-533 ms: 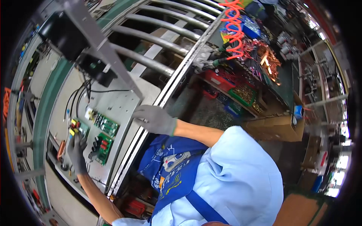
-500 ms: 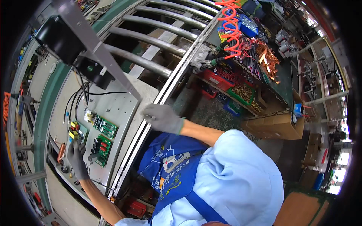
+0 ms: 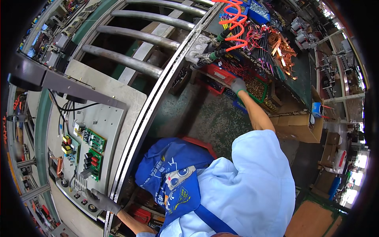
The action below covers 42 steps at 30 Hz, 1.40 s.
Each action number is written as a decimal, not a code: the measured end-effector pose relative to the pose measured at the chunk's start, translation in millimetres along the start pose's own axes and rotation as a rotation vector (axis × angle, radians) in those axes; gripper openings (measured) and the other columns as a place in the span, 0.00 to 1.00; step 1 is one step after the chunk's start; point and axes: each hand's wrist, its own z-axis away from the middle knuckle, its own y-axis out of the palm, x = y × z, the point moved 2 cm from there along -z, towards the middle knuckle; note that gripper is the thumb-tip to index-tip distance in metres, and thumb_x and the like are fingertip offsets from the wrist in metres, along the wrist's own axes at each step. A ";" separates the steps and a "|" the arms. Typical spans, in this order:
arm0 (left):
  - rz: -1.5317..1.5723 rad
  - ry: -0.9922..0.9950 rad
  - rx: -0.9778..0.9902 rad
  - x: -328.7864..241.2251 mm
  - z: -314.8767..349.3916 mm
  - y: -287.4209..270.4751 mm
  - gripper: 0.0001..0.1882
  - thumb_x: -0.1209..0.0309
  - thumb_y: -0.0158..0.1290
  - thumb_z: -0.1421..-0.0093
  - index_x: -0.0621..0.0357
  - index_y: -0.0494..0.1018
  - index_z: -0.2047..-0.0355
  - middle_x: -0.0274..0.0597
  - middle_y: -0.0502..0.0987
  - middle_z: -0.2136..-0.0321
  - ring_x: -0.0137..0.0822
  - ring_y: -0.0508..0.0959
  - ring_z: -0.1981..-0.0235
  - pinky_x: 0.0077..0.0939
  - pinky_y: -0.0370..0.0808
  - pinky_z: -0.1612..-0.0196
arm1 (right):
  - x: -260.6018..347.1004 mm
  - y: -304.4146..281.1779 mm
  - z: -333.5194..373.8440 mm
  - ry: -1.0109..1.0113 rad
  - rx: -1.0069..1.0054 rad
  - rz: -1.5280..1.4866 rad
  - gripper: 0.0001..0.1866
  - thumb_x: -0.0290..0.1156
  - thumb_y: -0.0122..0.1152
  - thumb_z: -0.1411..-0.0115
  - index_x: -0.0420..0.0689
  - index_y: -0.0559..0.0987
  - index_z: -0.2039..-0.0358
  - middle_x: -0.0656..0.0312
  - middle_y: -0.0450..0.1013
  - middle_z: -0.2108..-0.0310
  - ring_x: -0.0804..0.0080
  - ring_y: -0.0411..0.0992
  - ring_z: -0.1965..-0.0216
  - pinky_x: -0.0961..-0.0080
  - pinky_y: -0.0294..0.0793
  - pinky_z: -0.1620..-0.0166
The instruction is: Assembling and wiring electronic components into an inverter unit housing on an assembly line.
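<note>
My left hand [image 3: 103,201], in a grey glove, is at the near end of a grey metal plate [image 3: 114,126], its fingers stretched out by small round parts on the plate. Green circuit boards [image 3: 94,165] with capacitors sit on this plate, beside a board with yellow transformers [image 3: 68,148]. My right hand [image 3: 238,85], gloved too, reaches out to the shelf under the side bench. It is between a red bin [image 3: 218,73] and a green bin of brass-coloured fasteners [image 3: 256,88]. Its fingertips are hard to make out there.
Metal rollers [image 3: 130,61] run beyond the plate, edged by a long rail [image 3: 152,104]. A red coiled air hose [image 3: 239,33] hangs over the side bench, near wires and copper strips [image 3: 279,49]. A grey bracket arm [image 3: 79,89] overhangs the plate. An open cardboard box [image 3: 300,128] stands right.
My right hand has gone from beside the rail out to the shelf bins. My left hand has moved from the yellow transformers down to the plate's near end. The view has shifted.
</note>
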 end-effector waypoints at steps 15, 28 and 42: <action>-0.138 -0.066 -0.014 9.2 44.0 -57.7 0.19 0.69 0.49 0.30 0.70 0.72 0.43 0.55 0.75 0.44 0.46 0.75 0.42 0.36 0.69 0.37 | -46.7 -31.8 -90.2 -0.104 -0.075 0.485 0.16 0.33 0.43 0.31 0.50 0.78 0.50 0.47 0.73 0.48 0.45 0.76 0.49 0.50 0.78 0.50; -0.161 0.199 -0.075 -46.3 39.0 -32.4 0.17 0.71 0.50 0.30 0.67 0.75 0.45 0.54 0.75 0.44 0.48 0.71 0.40 0.39 0.68 0.37 | -28.2 -80.4 -66.7 -0.072 -0.496 0.073 0.23 0.43 0.43 0.30 0.36 0.80 0.58 0.38 0.78 0.63 0.36 0.77 0.60 0.46 0.76 0.55; 0.190 0.460 0.146 -152.8 60.6 42.4 0.17 0.80 0.51 0.35 0.64 0.74 0.45 0.53 0.72 0.43 0.48 0.73 0.40 0.39 0.72 0.39 | -47.8 -28.4 -13.1 0.039 -0.415 -0.216 0.16 0.31 0.59 0.40 0.42 0.79 0.52 0.48 0.77 0.54 0.45 0.75 0.51 0.58 0.75 0.47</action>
